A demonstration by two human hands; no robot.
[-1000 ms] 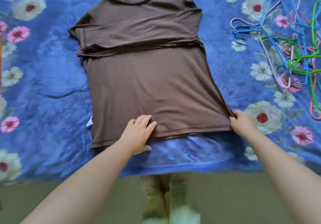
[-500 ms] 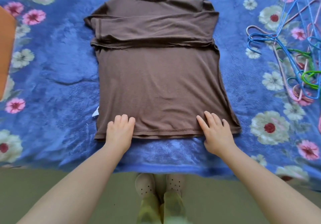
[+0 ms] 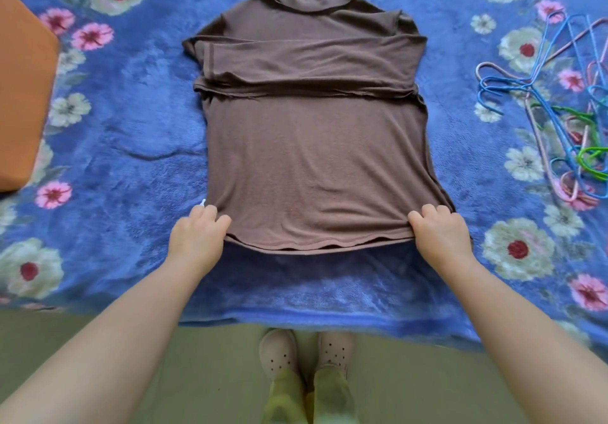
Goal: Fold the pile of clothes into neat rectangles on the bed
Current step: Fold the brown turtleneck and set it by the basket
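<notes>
While both hands grasp the hem corners of the brown top (image 3: 312,160), the next fold looks about to begin.

Nearest, the left hand (image 3: 197,236) pinches the hem at its left corner and the right hand (image 3: 439,234) pinches it at the right corner, fingers curled over the cloth on both sides; holding both corners should let the lower half lift evenly and fold away toward the collar. The top lies flat in the middle of the blue flowered blanket (image 3: 131,147) on the bed, sleeves already crossed over the chest, so I judge it roughly halfway to a rectangle. Further out, a tangle of coloured hangers (image 3: 559,120) sits well to the right and an orange cushion (image 3: 23,101) to the left; neither blocks the fold.
</notes>
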